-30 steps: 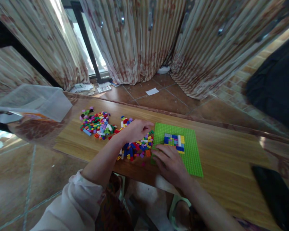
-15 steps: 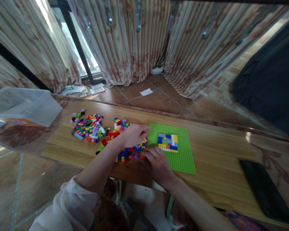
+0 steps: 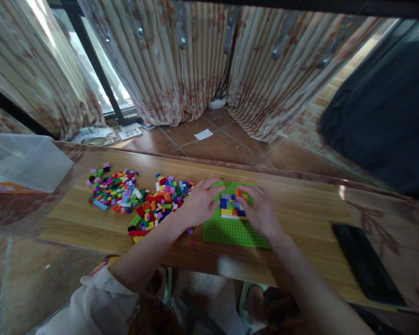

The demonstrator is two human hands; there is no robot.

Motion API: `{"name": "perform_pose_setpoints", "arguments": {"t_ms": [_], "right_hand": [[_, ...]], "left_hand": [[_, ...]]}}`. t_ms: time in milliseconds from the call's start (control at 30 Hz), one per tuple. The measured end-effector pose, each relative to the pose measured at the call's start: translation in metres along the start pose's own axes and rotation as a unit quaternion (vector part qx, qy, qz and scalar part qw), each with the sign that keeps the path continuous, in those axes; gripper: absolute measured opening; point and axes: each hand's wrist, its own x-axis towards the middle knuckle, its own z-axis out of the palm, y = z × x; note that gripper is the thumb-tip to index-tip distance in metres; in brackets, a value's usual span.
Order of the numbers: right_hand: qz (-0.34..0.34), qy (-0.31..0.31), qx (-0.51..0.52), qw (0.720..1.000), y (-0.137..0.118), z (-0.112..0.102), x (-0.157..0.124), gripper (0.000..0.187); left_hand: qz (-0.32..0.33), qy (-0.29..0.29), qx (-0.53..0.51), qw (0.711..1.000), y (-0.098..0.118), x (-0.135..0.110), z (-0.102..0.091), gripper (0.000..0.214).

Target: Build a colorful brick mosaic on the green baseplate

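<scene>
A green baseplate (image 3: 226, 230) lies on the wooden table (image 3: 300, 218), with a small patch of blue, yellow, white and grey bricks (image 3: 228, 207) built on it. My left hand (image 3: 198, 202) rests flat on the plate's left edge, fingers stretched toward the patch. My right hand (image 3: 261, 209) sits on the plate's right side, its fingertips pinching a small orange brick (image 3: 237, 192) at the patch's top right corner. A loose pile of mixed coloured bricks (image 3: 139, 197) spreads to the left of my left hand.
A clear plastic bag (image 3: 24, 163) lies at the table's far left. A black phone (image 3: 366, 263) lies at the right. Curtains (image 3: 181, 60) and a tiled floor (image 3: 223, 144) are beyond the table. A dark cloth (image 3: 380, 116) hangs at the right.
My right hand has moved from the plate's lower left corner up to the top right of the brick patch, now with an orange brick. My left hand has shifted from the pile onto the plate's edge.
</scene>
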Motion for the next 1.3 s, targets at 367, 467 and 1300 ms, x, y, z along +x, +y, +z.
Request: {"name": "perform_pose_setpoints", "arguments": {"t_ms": [367,467,1300], "right_hand": [[0.010,-0.043,-0.049,0.998,0.002,0.009,-0.005,0.028],[0.023,-0.030,-0.031,0.999,0.001,0.006,-0.004,0.027],[0.107,-0.049,0.026,0.993,0.012,0.012,0.004,0.022]], "left_hand": [[0.011,-0.046,0.066,0.997,0.020,0.000,0.026,0.036],[0.011,-0.045,0.066,0.997,0.020,-0.001,0.027,0.037],[0.020,-0.054,0.080,0.995,0.020,0.000,0.031,0.037]]}}
